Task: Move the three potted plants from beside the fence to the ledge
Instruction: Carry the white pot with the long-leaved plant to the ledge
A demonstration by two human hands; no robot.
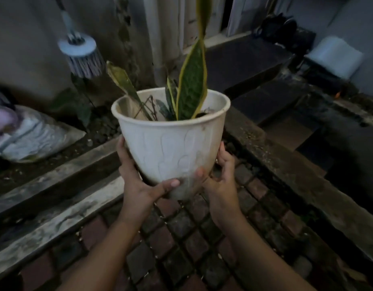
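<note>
From your head camera, you hold the white pot [171, 141] with its snake plant [192, 80] in the air above the brick paving [181, 238], between both hands. Your left hand [139, 185] grips its lower left side, thumb across the base, and your right hand [221, 177] clasps the lower right, with the concrete ledge [55, 185] off to the left

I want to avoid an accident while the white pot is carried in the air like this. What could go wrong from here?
1. Both hands, left and right, take the white pot only near its narrow base, so the wide top may tip it out of the grip.
2. The tall leaf rises in front of the view and may hide the ledge.
3. The light is dim and the brick paving looks uneven, so a stumble is possible.
</note>
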